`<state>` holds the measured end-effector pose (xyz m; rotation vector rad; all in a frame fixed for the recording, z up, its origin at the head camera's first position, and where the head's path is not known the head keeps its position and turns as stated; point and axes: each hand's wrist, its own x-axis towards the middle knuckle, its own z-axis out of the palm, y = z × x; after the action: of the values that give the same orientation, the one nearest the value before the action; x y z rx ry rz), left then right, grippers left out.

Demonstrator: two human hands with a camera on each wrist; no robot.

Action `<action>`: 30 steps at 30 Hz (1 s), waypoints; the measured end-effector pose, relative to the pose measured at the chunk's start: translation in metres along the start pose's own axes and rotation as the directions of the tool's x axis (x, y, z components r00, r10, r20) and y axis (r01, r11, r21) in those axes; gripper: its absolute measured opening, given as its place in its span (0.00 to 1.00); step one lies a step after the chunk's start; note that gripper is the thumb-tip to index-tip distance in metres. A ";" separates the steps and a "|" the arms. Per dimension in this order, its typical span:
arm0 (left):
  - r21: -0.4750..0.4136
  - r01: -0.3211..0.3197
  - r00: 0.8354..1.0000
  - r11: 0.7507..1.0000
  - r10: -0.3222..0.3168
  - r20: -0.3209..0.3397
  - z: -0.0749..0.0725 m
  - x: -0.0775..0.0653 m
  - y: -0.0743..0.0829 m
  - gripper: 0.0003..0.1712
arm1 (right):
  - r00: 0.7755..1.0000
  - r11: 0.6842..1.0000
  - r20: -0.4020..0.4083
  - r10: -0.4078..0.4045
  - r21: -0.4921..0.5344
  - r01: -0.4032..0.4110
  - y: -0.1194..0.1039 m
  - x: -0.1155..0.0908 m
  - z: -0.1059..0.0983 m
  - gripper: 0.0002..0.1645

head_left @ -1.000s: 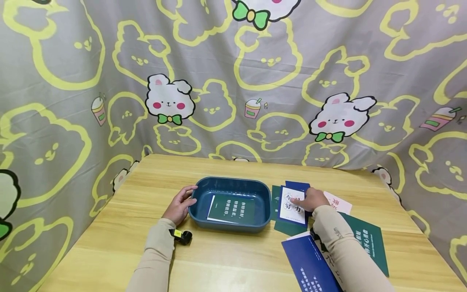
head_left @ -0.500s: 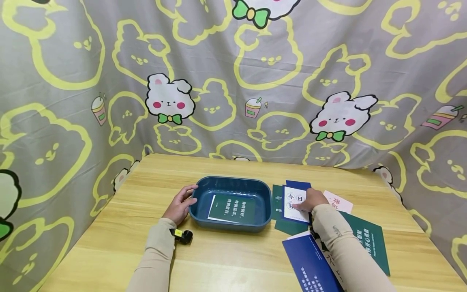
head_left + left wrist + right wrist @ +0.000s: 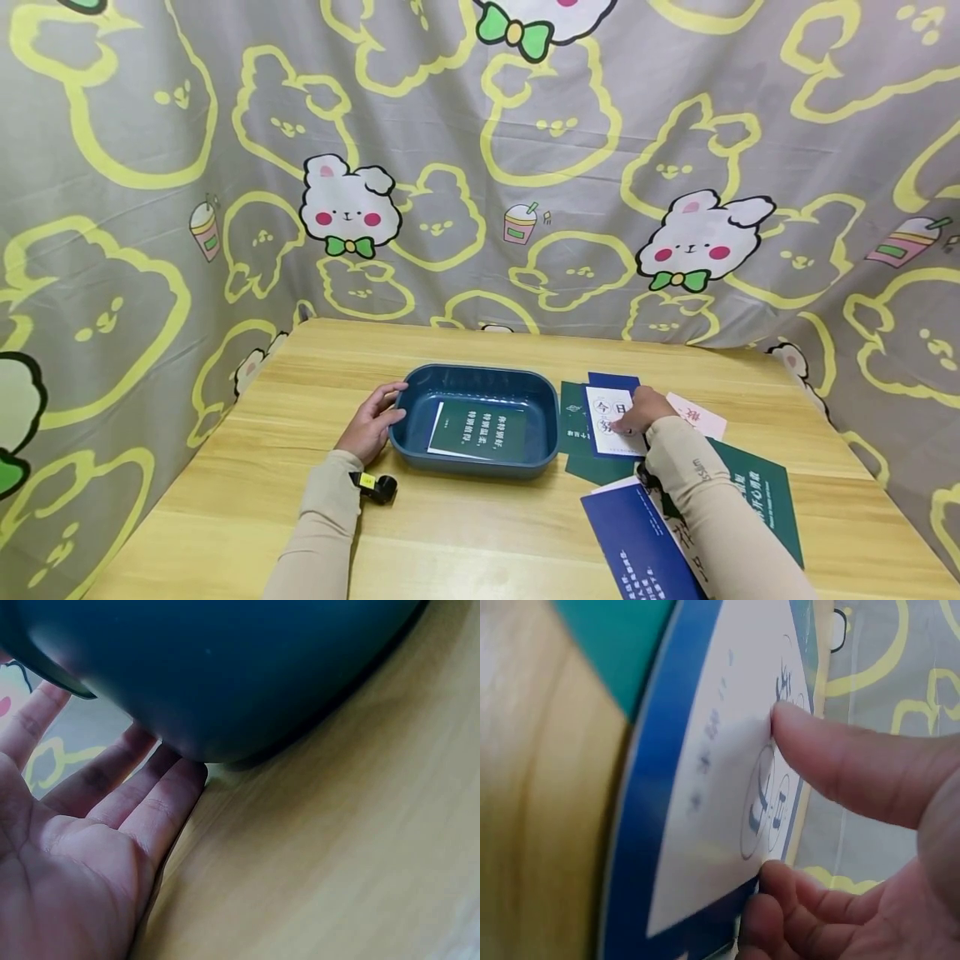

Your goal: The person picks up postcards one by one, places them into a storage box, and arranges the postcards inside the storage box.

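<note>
Straight fingers of my left hand (image 3: 369, 425) touch the left end of the dark teal basin (image 3: 480, 468). Two digits reach its rim in the head view, and other fingertips meet the lower outer wall in the left wrist view. A green card (image 3: 480, 429) lies over a partly hidden white-edged one inside. At the right, my right hand (image 3: 647, 410) pinches a blue-bordered white card (image 3: 606, 400) with dark characters. The thumb (image 3: 855, 761) presses on its face, and curled fingers (image 3: 780, 896) stand at its edge. Green cards (image 3: 573, 417) and a blue card (image 3: 613, 380) show beneath it.
A blue card (image 3: 637, 537) lies at the front right, partly under the right forearm. A larger green card (image 3: 772, 500) and a pink-white card (image 3: 697, 414) lie farther right. A patterned curtain (image 3: 450, 192) surrounds the wooden table (image 3: 450, 542).
The blue-bordered white card has slid slightly right with my right hand, showing more of the green card beneath. My left hand and the basin have stayed put.
</note>
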<state>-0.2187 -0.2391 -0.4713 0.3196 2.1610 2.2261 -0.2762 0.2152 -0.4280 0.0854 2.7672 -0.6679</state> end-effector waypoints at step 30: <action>0.005 0.005 1.000 1.000 -0.005 -0.008 0.001 0.000 0.000 0.27 | 0.998 0.985 -0.039 0.047 0.169 -0.040 0.013 0.002 -0.008 0.47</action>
<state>-0.2182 -0.2378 -0.4709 0.3048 2.1696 2.2232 -0.2784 0.2306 -0.4277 0.1967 2.7353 -0.8965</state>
